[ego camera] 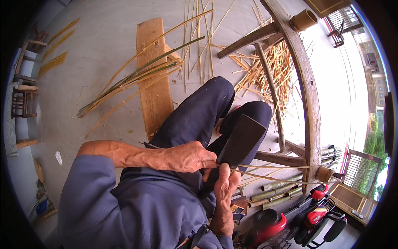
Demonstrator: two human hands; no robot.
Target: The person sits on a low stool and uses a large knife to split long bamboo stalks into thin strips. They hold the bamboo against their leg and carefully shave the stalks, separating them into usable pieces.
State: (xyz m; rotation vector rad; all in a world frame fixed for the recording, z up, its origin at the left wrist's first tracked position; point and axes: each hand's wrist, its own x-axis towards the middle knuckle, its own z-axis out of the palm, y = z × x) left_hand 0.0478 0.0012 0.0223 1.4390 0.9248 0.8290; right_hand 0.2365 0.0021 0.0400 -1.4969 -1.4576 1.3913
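Note:
My left hand (pixel 197 157) pinches the end of a thin bamboo strip (pixel 270 177) between thumb and fingers. Right beside it, my right hand (pixel 226 182) is closed at the base of a broad dark knife blade (pixel 244 138), its thumb against the strip. The knife's handle is hidden or lost against the dark trousers. From the blade's base, two narrow lengths of bamboo run apart toward the right, past a wooden frame. The blade lies flat-side up above my knee (pixel 256 112).
A wooden plank bench (pixel 154 102) carries loose bamboo strips (pixel 130 79). Cut bamboo pieces (pixel 275 74) are heaped behind the wooden frame (pixel 306 93), which has bamboo cups (pixel 304 20). Bamboo poles (pixel 279 190) and a red-and-black machine (pixel 317 214) stand at lower right.

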